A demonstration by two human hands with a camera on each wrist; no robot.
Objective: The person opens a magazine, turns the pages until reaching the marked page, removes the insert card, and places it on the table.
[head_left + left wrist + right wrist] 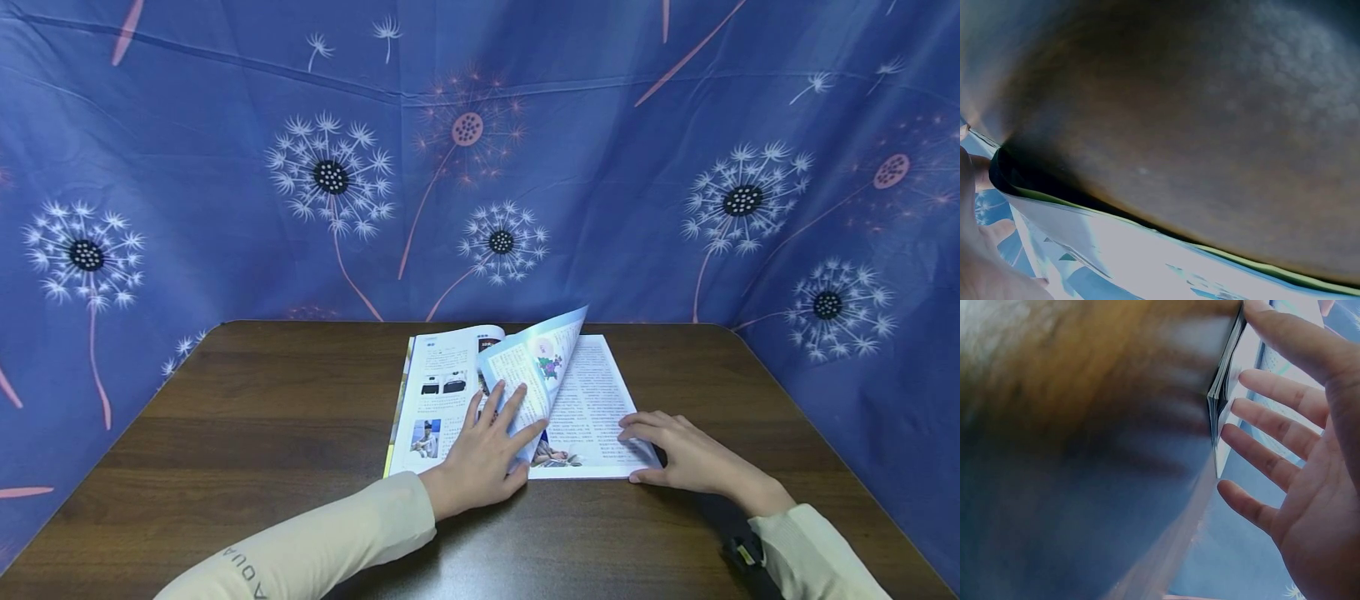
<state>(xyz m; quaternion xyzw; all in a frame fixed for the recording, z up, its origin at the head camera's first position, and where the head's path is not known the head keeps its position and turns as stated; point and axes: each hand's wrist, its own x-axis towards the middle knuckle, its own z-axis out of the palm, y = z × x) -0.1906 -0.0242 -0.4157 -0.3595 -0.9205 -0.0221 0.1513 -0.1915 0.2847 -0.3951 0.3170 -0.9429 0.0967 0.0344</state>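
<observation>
Centre: my left hand, spread, should smooth the curled page leftward; lower right: my right hand, relaxed.

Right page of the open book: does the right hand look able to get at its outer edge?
Probably yes: the right hand is at the right page, and the lifted leaf leaves its outer edge clear.

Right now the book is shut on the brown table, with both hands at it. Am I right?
Not quite: the head view shows the book open, not shut. It lies on the brown table, left hand and right hand at it.
</observation>
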